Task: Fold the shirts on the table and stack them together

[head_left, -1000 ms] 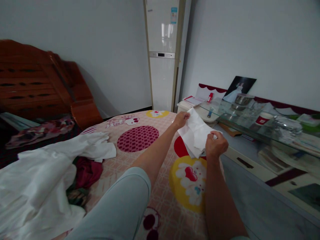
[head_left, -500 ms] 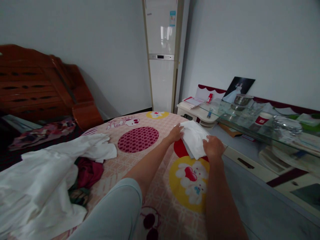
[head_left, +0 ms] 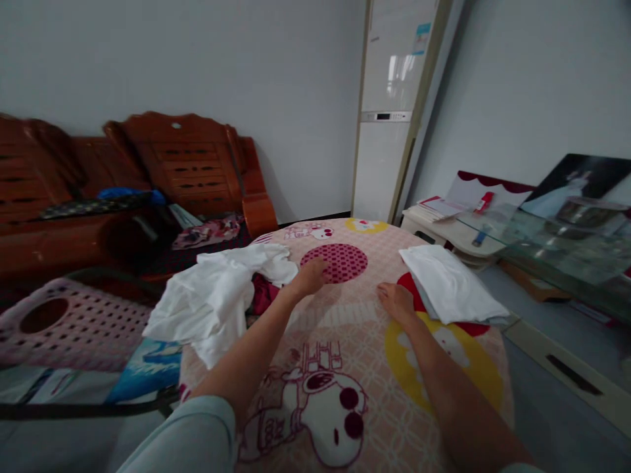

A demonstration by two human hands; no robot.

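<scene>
My left hand (head_left: 310, 276) hovers over the table near the dark pink dotted oval. Its fingers are loosely bent and no cloth is in them. To its left lies a loose heap of white clothes (head_left: 211, 289), with a dark red cloth (head_left: 263, 293) showing from under it. My right hand (head_left: 398, 303) is open, low over the printed tablecloth (head_left: 355, 328), fingers pointing left. A flat, folded white garment (head_left: 453, 282) rests at the table's right edge, apart from my right hand.
Wooden chairs (head_left: 197, 164) stand at the back left, and a pink perforated plastic basket or seat (head_left: 93, 322) is at the left. A tall white air conditioner (head_left: 382, 157) fills the corner. At right, a glass shelf (head_left: 557, 243) holds a photo and other items.
Both hands have let go of the folded white garment and moved left; it stays on the table's right side. The view has turned left, showing more of the chairs and the clothes heap.
</scene>
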